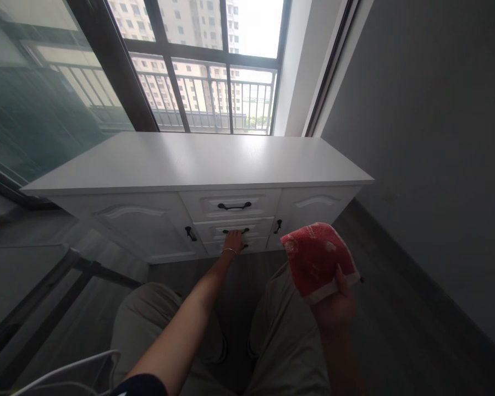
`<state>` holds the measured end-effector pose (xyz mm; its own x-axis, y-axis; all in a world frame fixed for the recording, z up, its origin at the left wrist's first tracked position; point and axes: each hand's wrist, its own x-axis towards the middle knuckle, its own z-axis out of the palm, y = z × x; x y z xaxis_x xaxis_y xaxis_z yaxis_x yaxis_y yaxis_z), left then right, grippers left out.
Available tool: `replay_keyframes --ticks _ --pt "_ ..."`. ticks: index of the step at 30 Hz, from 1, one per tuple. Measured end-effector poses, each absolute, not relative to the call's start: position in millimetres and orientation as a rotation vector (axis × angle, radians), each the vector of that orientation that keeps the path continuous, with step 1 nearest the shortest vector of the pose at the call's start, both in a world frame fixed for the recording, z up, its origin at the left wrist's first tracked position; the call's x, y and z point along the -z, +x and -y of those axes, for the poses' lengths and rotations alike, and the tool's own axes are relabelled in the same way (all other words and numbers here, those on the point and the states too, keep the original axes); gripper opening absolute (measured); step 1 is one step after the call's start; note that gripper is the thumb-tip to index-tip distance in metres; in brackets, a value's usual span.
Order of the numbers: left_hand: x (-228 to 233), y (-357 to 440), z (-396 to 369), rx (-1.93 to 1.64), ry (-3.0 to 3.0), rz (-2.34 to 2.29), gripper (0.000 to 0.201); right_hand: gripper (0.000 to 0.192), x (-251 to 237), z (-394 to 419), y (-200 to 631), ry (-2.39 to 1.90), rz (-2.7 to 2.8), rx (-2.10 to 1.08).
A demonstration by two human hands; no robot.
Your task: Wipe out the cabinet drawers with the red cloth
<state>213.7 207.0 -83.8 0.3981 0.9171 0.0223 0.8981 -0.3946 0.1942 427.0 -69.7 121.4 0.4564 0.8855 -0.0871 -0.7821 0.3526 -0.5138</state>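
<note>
A low white cabinet (198,159) stands under the window, with a column of drawers in its middle and a door on each side. My left hand (233,241) reaches out to the drawers and rests at the black handle (236,231) of the second drawer, its fingers covering part of the lowest drawer's front. A thin bracelet sits on that wrist. My right hand (334,308) is raised nearer to me on the right and grips a folded red cloth (317,258) with a pale edge. The top drawer's handle (234,206) is free.
A large window with dark frames (226,55) and a balcony railing rises behind the cabinet. A grey wall (429,137) runs along the right. Glass panels (33,99) stand at the left. A white wire frame (66,371) shows at the bottom left. My knees are below.
</note>
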Motion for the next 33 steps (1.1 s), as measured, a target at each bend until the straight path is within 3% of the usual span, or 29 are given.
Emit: replay_keyframes --ticks 12,33 --pt "94 220 -189 -0.212 2.461 -1.72 0.053 0.035 -115 70 428 -0.564 0.195 -1.118" --pt "123 203 -1 -0.405 2.37 -1.777 0.05 0.034 -121 62 396 -0.814 0.147 -1.118"
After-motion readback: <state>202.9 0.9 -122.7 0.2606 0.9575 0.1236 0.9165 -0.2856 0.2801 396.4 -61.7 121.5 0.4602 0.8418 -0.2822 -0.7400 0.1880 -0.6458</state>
